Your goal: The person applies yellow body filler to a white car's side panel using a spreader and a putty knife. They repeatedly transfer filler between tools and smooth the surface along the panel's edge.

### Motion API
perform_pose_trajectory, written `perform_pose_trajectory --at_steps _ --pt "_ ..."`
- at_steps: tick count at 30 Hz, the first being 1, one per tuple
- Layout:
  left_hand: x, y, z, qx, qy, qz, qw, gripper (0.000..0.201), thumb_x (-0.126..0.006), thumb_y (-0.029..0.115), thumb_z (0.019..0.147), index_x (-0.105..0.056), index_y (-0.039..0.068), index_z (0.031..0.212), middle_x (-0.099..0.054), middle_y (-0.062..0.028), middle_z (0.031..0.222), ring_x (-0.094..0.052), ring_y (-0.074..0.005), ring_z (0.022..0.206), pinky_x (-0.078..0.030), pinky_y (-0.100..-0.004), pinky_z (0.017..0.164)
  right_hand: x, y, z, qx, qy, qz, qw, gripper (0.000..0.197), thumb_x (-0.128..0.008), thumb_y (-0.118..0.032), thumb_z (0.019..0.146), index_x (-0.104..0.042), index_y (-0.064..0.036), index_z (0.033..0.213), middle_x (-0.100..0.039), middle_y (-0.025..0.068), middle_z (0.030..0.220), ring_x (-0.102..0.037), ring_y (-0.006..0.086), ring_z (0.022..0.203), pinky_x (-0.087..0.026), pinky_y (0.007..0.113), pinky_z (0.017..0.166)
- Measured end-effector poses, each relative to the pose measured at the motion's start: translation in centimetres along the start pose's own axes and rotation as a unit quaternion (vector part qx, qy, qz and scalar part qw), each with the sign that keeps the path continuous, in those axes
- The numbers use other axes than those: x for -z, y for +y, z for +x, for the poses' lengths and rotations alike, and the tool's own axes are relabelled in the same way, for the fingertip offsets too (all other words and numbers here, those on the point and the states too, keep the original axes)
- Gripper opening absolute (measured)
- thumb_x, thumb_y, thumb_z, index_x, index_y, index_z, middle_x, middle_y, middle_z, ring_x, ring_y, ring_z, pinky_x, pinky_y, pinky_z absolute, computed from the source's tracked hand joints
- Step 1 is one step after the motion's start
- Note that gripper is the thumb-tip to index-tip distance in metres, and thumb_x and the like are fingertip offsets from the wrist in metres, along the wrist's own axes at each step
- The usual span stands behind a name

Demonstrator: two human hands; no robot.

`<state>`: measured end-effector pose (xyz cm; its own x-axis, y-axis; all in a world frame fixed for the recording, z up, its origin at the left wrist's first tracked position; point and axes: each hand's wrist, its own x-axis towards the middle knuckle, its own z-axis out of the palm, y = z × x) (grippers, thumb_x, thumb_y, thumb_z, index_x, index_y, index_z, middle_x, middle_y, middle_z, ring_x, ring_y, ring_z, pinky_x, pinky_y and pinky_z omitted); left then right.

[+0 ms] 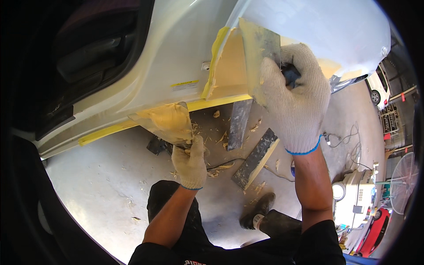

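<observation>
Head view has the gloved right hand (300,95) holding a flat blade (260,57), thumb laid along its face and fingers curled behind. The blade lies to the left and far side of that grip, its long axis running near to far. It overlaps the right part of a tan patch (229,66) on the pale car body (176,44); whether its edge touches the surface cannot be told. The right hand is the nearer one to the patch.

The gloved left hand (189,165) grips a paste-coated plate (163,123) by its near right corner, thumb on top. The plate reaches far and left from that grip, in front of the car's lower edge, so contact there is also unclear. It sits left of the blade and nearer the person, well apart from it.

Between plate and patch run a yellow sill tape (216,103) and an upright tape (214,57), which bounds the patch on its left. A small label (184,85) is left of the upright tape. Below the hands are a grey bar (240,128) and a dark board (258,154) with a pale edge. Scraps lie scattered over the floor (101,176) near a shoe (256,212). Off to the right stand a fan (404,183) and a red car (374,234).
</observation>
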<state>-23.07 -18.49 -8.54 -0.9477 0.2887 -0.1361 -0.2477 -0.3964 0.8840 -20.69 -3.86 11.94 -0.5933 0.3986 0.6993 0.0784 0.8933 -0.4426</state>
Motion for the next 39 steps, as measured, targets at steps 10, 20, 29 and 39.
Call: perform_pose_trajectory --at_steps 10,20,29,39 --pt "0.7 1.2 0.5 0.059 0.008 -0.028 0.998 0.016 -0.066 0.021 0.103 -0.056 0.008 0.100 -0.059 0.0002 0.071 -0.057 -0.0091 0.056 -0.040 -0.0228 0.042 -3.4 -0.2 -1.3 -0.040 0.001 -0.013 0.999 0.006 -0.066 -0.003 0.091 -0.062 0.0003 0.089 -0.058 0.0098 0.067 -0.052 0.0103 0.054 -0.046 0.029 0.054" --pt "1.4 1.0 0.8 0.028 0.000 -0.034 0.999 0.016 -0.065 0.020 0.104 -0.058 0.007 0.099 -0.058 0.0009 0.070 -0.055 -0.0074 0.058 -0.044 -0.0243 0.052 -4.6 0.3 -2.6 -0.037 0.010 -0.003 0.999 0.008 -0.067 0.000 0.091 -0.059 0.0009 0.087 -0.056 0.0073 0.069 -0.048 0.0066 0.057 -0.044 0.026 0.053" --pt "1.9 0.8 1.1 0.040 -0.005 -0.026 0.999 0.016 -0.066 0.018 0.104 -0.058 0.006 0.099 -0.058 0.0016 0.071 -0.054 -0.0072 0.058 -0.046 -0.0256 0.055 -5.0 0.7 -3.0 -0.022 0.014 -0.002 1.000 0.008 -0.066 -0.002 0.092 -0.060 0.0010 0.088 -0.055 0.0043 0.068 -0.048 0.0047 0.058 -0.044 0.025 0.053" --pt "1.8 0.8 1.0 0.048 -0.007 -0.028 0.998 0.017 -0.069 0.019 0.102 -0.060 0.005 0.102 -0.058 0.0006 0.071 -0.054 -0.0077 0.059 -0.049 -0.0263 0.056 -5.1 0.2 -2.7 -0.050 0.012 0.025 0.998 0.010 -0.064 -0.002 0.093 -0.058 0.0012 0.087 -0.057 0.0031 0.062 -0.052 0.0044 0.055 -0.044 0.025 0.051"
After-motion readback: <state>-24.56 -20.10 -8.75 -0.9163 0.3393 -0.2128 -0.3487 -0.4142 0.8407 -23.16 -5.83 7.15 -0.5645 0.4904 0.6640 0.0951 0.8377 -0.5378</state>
